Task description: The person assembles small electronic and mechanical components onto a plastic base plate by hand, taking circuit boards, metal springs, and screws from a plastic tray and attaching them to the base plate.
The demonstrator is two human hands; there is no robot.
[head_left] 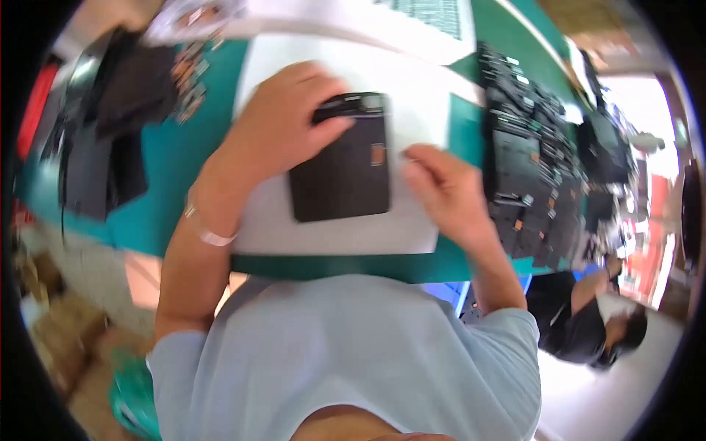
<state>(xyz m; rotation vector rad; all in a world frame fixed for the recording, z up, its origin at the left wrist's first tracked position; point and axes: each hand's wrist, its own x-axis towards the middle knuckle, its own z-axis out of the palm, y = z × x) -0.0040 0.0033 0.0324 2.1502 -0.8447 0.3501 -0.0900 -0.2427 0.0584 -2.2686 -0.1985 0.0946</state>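
A flat black rectangular case [340,180] with rounded corners lies on a white sheet [338,239]. Across its far end runs a shiny bar with a small pale patch, and a small orange-brown patch shows near its right edge. My left hand [283,125] holds the far left corner, thumb on top and fingers curled over the far edge. Just right of the case, apart from it, is my right hand [448,191]. Its thumb and forefinger are pinched together; anything between them is too small or blurred to make out.
Rows of similar black cases [518,165] stand on the green table [184,184] at right. Dark panels [95,165] and small orange-brown pieces [191,84] lie at left. Cardboard boxes [70,323] are below left. Another person [588,316] in black sits at the right.
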